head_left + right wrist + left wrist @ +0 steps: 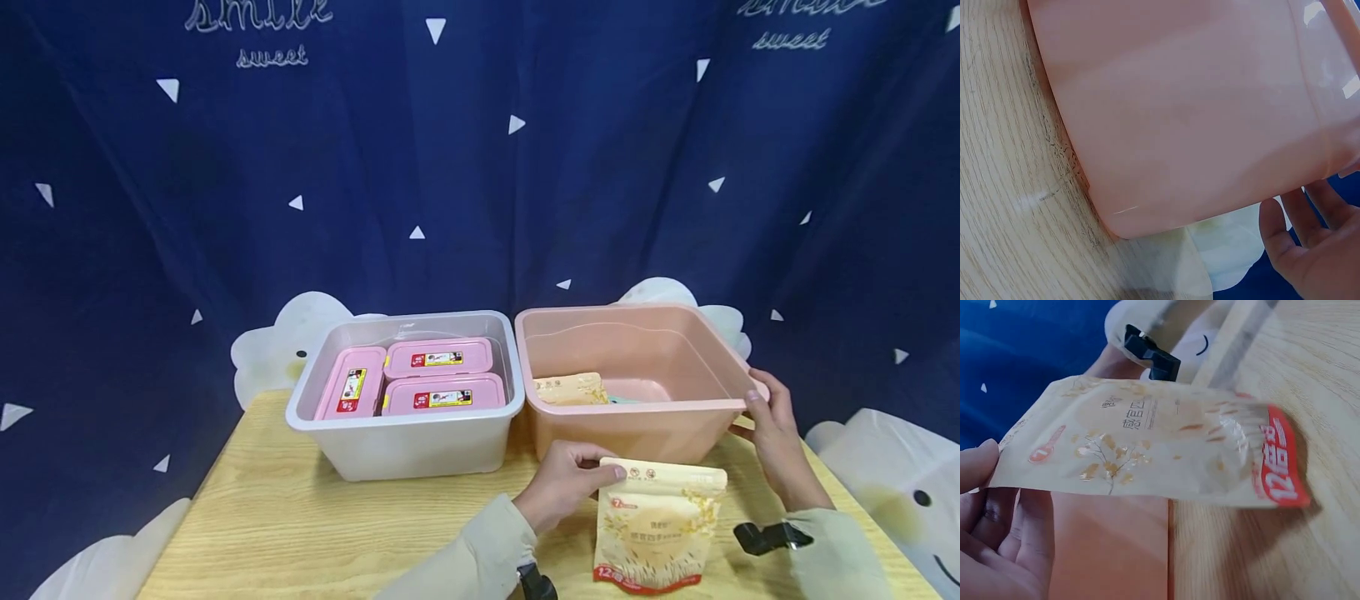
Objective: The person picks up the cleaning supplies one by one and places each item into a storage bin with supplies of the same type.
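Note:
A cream-yellow resealable pouch [656, 533] with a red bottom band stands in front of the bins. My left hand [566, 483] pinches its upper left corner between thumb and fingers; the left wrist view shows the printed front of the pouch [1160, 444]. A pink plastic bin [626, 429] is behind the pouch. At the bin's front right corner my right hand [780, 450] grips the rim. In the right wrist view, fingers [1279, 228] lie against the bin's side. Inside the bin lies another cream pouch [570, 389], partly hidden by the front wall, beside a small greenish piece.
A pale grey bin [408, 450] stands left of the pink one, with pink lidded boxes [446, 396] inside. Both bins rest on a wooden table [285, 533]. A dark blue curtain [450, 167] with white triangles hangs behind, and white cloud shapes [270, 354] show along the table's edges.

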Demonstrator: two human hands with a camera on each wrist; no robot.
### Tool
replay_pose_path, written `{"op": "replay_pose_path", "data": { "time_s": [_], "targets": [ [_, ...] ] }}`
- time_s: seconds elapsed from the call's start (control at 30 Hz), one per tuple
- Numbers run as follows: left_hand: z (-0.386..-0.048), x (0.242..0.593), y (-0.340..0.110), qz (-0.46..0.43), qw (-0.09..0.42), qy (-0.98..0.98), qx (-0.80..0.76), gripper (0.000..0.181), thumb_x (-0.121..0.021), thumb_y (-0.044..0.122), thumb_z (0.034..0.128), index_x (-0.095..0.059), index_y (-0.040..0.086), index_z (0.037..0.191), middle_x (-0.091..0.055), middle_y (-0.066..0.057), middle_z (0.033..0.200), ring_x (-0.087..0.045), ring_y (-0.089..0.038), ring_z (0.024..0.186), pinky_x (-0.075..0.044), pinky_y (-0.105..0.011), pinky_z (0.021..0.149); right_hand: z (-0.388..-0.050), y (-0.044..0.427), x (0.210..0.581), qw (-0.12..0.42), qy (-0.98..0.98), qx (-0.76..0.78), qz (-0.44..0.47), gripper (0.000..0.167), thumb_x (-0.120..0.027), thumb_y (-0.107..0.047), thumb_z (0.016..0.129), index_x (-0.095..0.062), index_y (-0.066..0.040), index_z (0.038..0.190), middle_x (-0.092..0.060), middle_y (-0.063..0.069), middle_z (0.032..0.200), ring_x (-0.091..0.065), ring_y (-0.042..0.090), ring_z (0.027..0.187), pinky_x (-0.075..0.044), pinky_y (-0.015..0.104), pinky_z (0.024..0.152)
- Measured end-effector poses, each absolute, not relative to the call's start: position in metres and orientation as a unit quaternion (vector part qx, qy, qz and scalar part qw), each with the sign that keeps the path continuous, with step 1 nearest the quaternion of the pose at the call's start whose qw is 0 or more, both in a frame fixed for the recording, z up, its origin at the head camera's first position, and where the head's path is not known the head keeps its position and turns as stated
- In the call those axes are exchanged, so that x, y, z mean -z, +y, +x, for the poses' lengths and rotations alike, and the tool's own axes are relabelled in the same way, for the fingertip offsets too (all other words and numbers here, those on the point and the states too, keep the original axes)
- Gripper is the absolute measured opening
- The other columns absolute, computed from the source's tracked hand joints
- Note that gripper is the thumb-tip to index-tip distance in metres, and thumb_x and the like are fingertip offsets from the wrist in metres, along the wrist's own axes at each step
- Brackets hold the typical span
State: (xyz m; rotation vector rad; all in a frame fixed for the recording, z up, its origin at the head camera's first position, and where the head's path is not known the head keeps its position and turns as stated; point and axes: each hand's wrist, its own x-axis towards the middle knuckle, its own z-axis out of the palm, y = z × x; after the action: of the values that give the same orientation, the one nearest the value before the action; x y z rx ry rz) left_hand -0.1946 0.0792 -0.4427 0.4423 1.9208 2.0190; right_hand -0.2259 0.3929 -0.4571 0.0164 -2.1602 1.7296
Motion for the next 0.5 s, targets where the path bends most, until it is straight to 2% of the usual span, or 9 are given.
{"op": "replay_pose_path", "data": {
  "time_s": [0.33, 0.5],
  "targets": [
    [-0.194, 0.429, 0.068, 0.179, 0.161, 0.704, -0.668, 0.016, -0.074, 0.010, 0.0855, -0.076, 0.000, 0.098, -0.074, -0.009, 0.082, -0.053, -0.001, 0.067, -0.044, -0.017, 0.061, -0.226, 0.393, 0.457, 0.186, -0.770, -0.610, 0.007, 0.043, -0.037, -0.031, 0.107, -0.025, -0.034, 0.149, -0.036, -0.022, 0.121, -0.050, -0.008, 0.096, -0.049, 0.014, 0.070],
    [-0.197, 0.427, 0.063, 0.187, 0.160, 0.707, -0.663, 0.017, -0.074, 0.011, 0.0859, -0.076, 0.001, 0.099, -0.069, 0.001, 0.077, -0.051, -0.001, 0.066, -0.044, -0.017, 0.060, -0.226, 0.394, 0.458, 0.189, -0.755, -0.627, 0.012, 0.043, -0.038, -0.030, 0.107, -0.027, -0.033, 0.149, -0.038, -0.022, 0.121, -0.051, -0.008, 0.095, -0.050, 0.013, 0.070]
  ]
}}
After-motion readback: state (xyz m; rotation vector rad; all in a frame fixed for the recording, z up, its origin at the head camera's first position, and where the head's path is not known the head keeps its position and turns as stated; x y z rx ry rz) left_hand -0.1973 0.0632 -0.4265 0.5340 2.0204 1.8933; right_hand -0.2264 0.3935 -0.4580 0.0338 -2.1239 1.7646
